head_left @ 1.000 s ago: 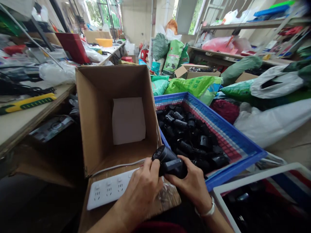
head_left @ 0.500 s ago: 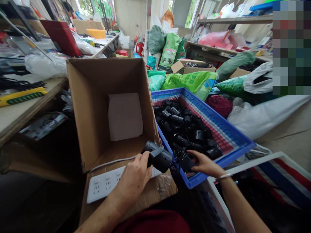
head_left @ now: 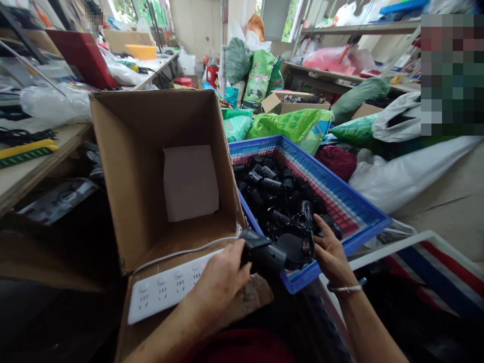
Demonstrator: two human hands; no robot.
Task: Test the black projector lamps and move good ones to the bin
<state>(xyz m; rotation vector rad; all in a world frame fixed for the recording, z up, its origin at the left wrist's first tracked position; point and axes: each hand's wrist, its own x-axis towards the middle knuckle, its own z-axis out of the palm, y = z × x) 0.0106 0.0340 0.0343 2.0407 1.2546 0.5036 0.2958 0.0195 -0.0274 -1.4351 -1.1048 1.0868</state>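
My left hand (head_left: 221,269) is closed around one end of a black cylindrical device (head_left: 266,256), held tilted above the front left edge of the blue plastic basket (head_left: 365,214). My right hand (head_left: 335,254) pinches a looped black cable (head_left: 309,229) over the basket's near corner. Between the hands, a round flat black part (head_left: 293,246) is close to the device's end; whether they are joined I cannot tell. Several similar black cylinders (head_left: 272,185) lie heaped inside the basket.
An open cardboard box (head_left: 109,186) stands on its side left of the basket. In front of it lies a white power strip (head_left: 170,290) with a grey cord. A workbench (head_left: 71,143) is on the left; a white-framed crate (head_left: 427,234) is at the right. Bags lie behind.
My right hand has lifted the looped cable and round part from the basket and turned more upright. My left hand has moved slightly right with the device, which now points toward the right hand.
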